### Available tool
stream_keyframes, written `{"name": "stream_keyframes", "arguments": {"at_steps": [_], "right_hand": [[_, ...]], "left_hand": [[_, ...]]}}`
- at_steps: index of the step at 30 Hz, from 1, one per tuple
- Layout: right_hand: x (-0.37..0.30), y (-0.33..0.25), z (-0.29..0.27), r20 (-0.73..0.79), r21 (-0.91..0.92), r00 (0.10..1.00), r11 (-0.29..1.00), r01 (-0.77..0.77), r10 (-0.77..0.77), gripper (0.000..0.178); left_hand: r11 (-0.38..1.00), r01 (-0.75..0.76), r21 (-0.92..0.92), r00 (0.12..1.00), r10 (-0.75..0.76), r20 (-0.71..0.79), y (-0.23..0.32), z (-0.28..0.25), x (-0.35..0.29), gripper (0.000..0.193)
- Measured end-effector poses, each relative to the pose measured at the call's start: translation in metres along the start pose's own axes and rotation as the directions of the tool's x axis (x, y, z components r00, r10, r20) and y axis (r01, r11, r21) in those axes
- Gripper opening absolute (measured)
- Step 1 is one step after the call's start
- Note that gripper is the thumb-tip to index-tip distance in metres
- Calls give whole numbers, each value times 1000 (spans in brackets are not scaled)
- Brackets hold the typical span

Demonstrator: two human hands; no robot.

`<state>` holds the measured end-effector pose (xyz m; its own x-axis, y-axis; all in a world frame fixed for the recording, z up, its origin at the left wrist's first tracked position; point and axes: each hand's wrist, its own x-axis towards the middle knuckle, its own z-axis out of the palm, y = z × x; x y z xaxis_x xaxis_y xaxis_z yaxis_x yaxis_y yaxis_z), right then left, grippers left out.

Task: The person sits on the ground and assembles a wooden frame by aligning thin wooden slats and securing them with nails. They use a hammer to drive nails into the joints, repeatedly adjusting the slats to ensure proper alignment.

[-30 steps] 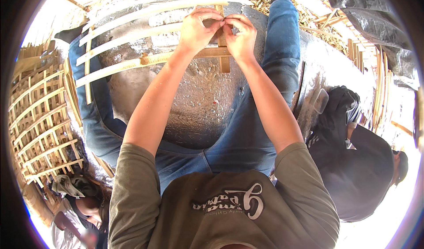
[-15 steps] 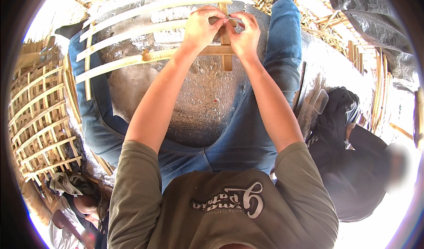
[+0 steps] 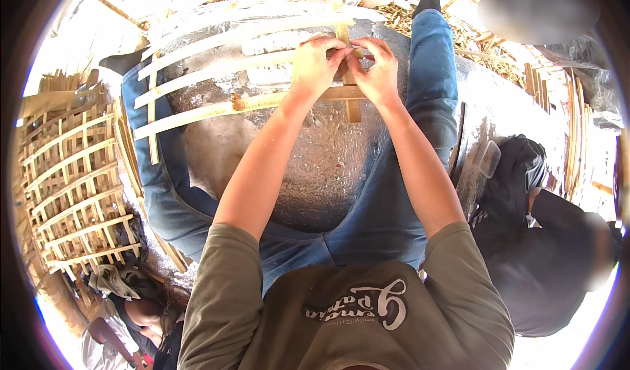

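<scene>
A lattice of pale bamboo slats (image 3: pixel 197 112) lies across the wet, silvery work surface (image 3: pixel 298 166) between my legs. My left hand (image 3: pixel 316 65) and my right hand (image 3: pixel 377 71) meet over its right-hand upright slat (image 3: pixel 354 112), at a crossing with one of the long slats. Thumb and fingers of both hands are closed in a pinch, fingertips almost touching. Whatever thin thing they hold there is too small to make out. A thinner upright strip (image 3: pixel 153 140) crosses the long slats at their left ends.
A finished-looking bamboo grid (image 3: pixel 75 193) stands at the left. Seated people in dark clothes are at the right (image 3: pixel 531 265) and lower left (image 3: pixel 141 314). Bamboo sticks (image 3: pixel 574 133) lean at the far right, with dark plastic sheeting (image 3: pixel 594 91) beside them.
The whole view has shifted, so the scene sits lower and further right. Both hands stay pinched at the same crossing, the fingers slightly rearranged. A blurred patch now shows at the upper right.
</scene>
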<state>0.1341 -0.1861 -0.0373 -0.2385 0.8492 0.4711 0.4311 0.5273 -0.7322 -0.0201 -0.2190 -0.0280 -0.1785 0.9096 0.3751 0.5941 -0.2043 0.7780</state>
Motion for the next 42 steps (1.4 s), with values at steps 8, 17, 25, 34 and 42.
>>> {"name": "stream_keyframes", "arguments": {"at_steps": [8, 17, 25, 34, 42], "right_hand": [[-10, -28, -30, 257, -323, 965, 946, 37, 50, 69], [-35, -66, -115, 147, -222, 988, 975, -10, 43, 59], [-181, -14, -255, -238, -555, 880, 686, -470, 411, 28], [-287, -49, -240, 66, -756, 818, 564, -332, 571, 37], [-293, -34, -228, 44, -870, 743, 391, -300, 668, 25]], "left_hand": [[999, 26, -34, 999, -25, 27, 5, 0, 0, 10], [999, -40, 21, 999, 40, 7, 8, 5, -1, 11], [991, -47, 124, 999, 46, 11, -8, 4, -2, 13], [994, -2, 109, 1000, 1, 3, 1, 5, -1, 14], [996, -45, 81, 999, 45, 5, -1, 7, 0, 13]]}}
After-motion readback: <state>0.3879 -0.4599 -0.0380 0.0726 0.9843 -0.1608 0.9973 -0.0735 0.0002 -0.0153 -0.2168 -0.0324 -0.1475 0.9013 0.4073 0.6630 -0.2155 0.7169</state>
